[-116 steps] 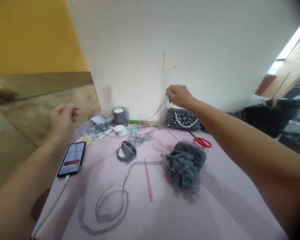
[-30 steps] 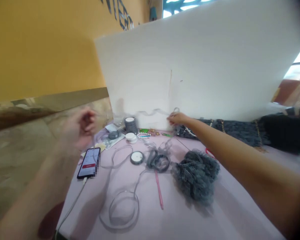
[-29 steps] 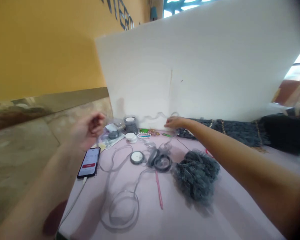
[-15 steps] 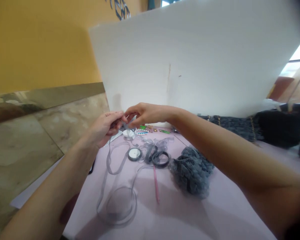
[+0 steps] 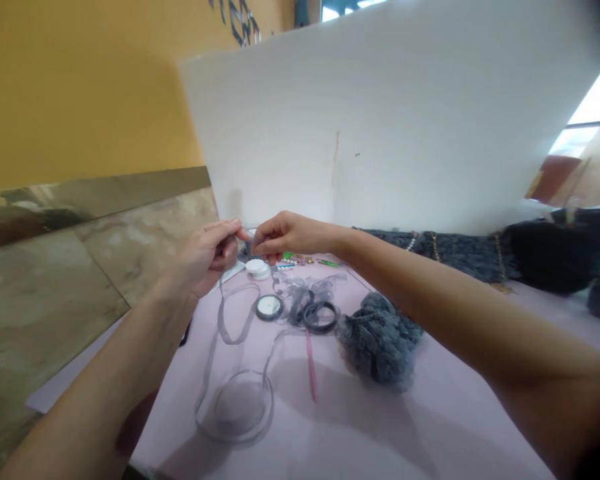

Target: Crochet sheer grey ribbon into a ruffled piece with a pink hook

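Sheer grey ribbon [image 5: 223,327] runs down from my left hand [image 5: 216,255] and lies in loose loops on the pink tabletop [image 5: 360,440]. The fingers of that hand are curled closed on the ribbon. Close to its right, my right hand [image 5: 283,237] pinches a bit of the same ribbon, with a small gap between the two hands. Below the hands lie a white-centred ribbon spool [image 5: 269,307], a dark ring-shaped spool [image 5: 321,317] and a tangle of grey ribbon [image 5: 310,291]. A pink stick-like tool [image 5: 311,370], perhaps a crochet hook, lies nearer me.
A ruffled dark grey bundle [image 5: 383,340] sits under my right forearm. Behind the hands are a round white container [image 5: 257,269] and green clips [image 5: 328,263]. Grey ruffled bags with chains [image 5: 455,257] and a black bag [image 5: 555,257] line a white panel [image 5: 380,133].
My right hand has pulled slightly away from my left, and its fingers have drawn together into a pinch. The left hand stays nearly in place.
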A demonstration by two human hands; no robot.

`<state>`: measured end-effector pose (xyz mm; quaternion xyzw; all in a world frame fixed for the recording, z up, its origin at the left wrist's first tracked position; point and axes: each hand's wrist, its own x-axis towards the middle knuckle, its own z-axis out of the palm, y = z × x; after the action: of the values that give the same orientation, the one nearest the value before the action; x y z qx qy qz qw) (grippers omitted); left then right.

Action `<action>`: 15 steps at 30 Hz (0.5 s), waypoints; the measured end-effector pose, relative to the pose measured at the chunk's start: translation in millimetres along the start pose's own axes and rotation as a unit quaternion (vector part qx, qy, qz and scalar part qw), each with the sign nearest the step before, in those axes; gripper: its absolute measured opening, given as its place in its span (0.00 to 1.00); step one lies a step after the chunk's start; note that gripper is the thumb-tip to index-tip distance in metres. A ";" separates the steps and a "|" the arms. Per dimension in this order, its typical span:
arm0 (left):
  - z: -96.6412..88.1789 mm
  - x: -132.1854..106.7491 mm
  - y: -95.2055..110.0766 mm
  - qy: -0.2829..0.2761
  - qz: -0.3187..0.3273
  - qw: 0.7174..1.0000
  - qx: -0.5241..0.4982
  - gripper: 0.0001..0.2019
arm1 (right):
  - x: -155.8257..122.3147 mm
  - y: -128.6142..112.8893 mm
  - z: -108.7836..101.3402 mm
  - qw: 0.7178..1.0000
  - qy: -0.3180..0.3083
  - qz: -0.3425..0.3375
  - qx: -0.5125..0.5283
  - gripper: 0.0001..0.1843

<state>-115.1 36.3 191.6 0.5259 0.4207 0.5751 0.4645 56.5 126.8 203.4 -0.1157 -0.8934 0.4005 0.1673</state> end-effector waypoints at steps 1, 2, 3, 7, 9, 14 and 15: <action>0.2 -0.2 0.2 0.004 0.001 1.000 -0.003 0.12 | -0.3 1.0 1.1 1.000 -0.004 0.002 -0.018 0.05; 0.4 -0.7 0.8 0.010 0.004 1.000 -0.007 0.12 | -0.2 2.1 2.3 0.999 -0.005 0.008 -0.050 0.06; 0.8 -1.5 2.1 0.018 0.010 1.000 -0.012 0.12 | 0.2 3.4 3.4 0.995 -0.004 0.019 -0.093 0.07; 6.1 -13.5 14.2 0.027 0.046 0.998 -0.038 0.12 | 4.0 11.5 6.7 0.964 0.016 0.065 -0.259 0.08; 11.4 -25.1 22.5 0.037 0.067 0.996 -0.039 0.13 | 7.1 18.2 6.8 0.949 0.033 0.079 -0.304 0.09; 10.6 -59.1 33.1 0.087 0.103 0.991 -0.019 0.14 | 15.4 44.4 -2.4 0.896 0.068 0.119 -0.423 0.12; 4.2 -64.7 32.6 0.088 0.100 0.991 -0.025 0.14 | 16.0 50.7 -6.2 0.886 0.068 0.131 -0.439 0.13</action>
<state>-112.9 -33.9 209.8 0.5014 0.3907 0.6729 0.3784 48.0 169.6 172.3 -0.3202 -0.9411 -0.0233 0.1059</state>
